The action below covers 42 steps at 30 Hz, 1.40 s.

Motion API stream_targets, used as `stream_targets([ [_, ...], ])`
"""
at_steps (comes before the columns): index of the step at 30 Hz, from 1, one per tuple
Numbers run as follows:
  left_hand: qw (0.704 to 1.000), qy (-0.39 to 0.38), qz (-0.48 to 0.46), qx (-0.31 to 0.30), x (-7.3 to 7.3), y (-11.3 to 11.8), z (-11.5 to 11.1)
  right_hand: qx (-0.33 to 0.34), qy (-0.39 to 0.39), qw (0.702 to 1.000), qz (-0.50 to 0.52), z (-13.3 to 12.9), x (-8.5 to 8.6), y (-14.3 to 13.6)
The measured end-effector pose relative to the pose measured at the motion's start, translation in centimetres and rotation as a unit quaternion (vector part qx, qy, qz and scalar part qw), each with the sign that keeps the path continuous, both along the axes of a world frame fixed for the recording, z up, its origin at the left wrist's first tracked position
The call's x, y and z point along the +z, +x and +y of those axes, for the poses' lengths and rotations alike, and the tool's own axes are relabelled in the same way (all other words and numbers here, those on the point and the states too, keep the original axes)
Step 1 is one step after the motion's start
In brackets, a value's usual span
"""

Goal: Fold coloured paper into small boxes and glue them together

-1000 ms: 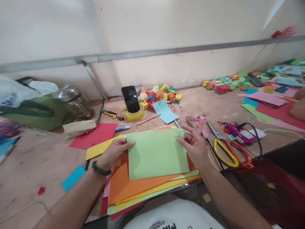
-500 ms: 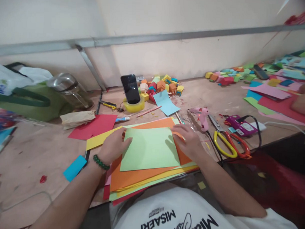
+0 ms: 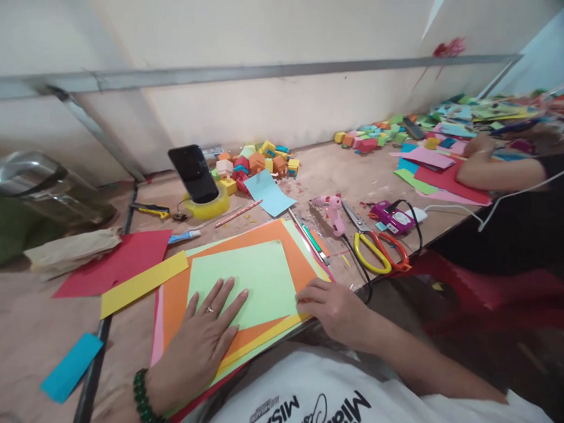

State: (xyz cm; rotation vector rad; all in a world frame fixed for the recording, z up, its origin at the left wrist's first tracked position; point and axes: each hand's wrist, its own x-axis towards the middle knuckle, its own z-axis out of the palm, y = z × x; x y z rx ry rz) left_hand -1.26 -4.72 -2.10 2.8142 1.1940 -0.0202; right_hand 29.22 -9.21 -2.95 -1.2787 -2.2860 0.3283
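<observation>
A light green sheet of paper (image 3: 255, 266) lies on an orange sheet (image 3: 303, 268), over a stack of yellow, green, pink and red paper. Flat on the green sheet's lower left part rests my left hand (image 3: 203, 335), its fingers spread. At the sheet's lower right corner, the bent fingers of my right hand (image 3: 336, 312) close on the edge; the thumb is hidden. A yellow paper strip (image 3: 143, 284) and a red sheet (image 3: 123, 258) lie left of the stack.
Beyond the stack are a phone (image 3: 193, 171) leaning in a tape roll (image 3: 208, 206), and paper cubes (image 3: 256, 164). To the right lie a pink glue gun (image 3: 331, 210), scissors (image 3: 373, 252) and a purple device (image 3: 393, 216). Another person's arm (image 3: 500, 173) rests at far right.
The view has turned right. My left hand has gone from the green sheet's left edge to lying flat on it. My right hand has come down from the upper right corner to the lower one.
</observation>
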Motion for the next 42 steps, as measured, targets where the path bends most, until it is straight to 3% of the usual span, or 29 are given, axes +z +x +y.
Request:
stream_targets([
  [1,1.0,-0.003,0.001,0.005,-0.1,0.2,0.0,-0.009,-0.022,1.0,-0.008,0.1,0.4,0.8],
  [6,0.999,0.008,-0.002,0.038,1.4,1.9,-0.3,-0.224,-0.043,0.972,-0.065,2.6,2.1,2.5],
  [10,0.999,-0.021,-0.02,0.022,3.5,3.0,1.9,-0.296,-0.1,0.94,-0.138,4.5,2.4,2.2],
  [15,0.997,-0.029,-0.057,0.048,4.0,3.9,6.2,-0.322,-0.164,0.911,-0.196,5.6,3.8,1.1],
  [19,0.995,-0.074,-0.029,0.063,4.2,5.3,7.9,-0.346,-0.142,0.899,-0.229,5.9,3.7,1.0],
  [23,0.992,-0.097,-0.011,0.084,5.1,6.4,8.6,-0.38,-0.083,0.892,-0.229,5.4,3.1,2.2],
  [28,0.989,-0.11,-0.018,0.098,5.4,6.6,9.1,-0.403,-0.069,0.894,-0.183,4.5,3.8,2.8],
  [33,0.989,-0.106,-0.044,0.097,4.8,6.3,9.2,-0.358,-0.105,0.922,-0.102,4.7,3.3,2.1],
  [37,0.989,-0.104,-0.069,0.075,4.1,5.8,9.5,-0.364,-0.133,0.913,-0.13,5.2,3.0,1.9],
  [42,0.982,-0.118,-0.14,0.041,3.2,5.3,9.8,-0.379,-0.158,0.898,-0.157,5.6,3.8,1.7],
])
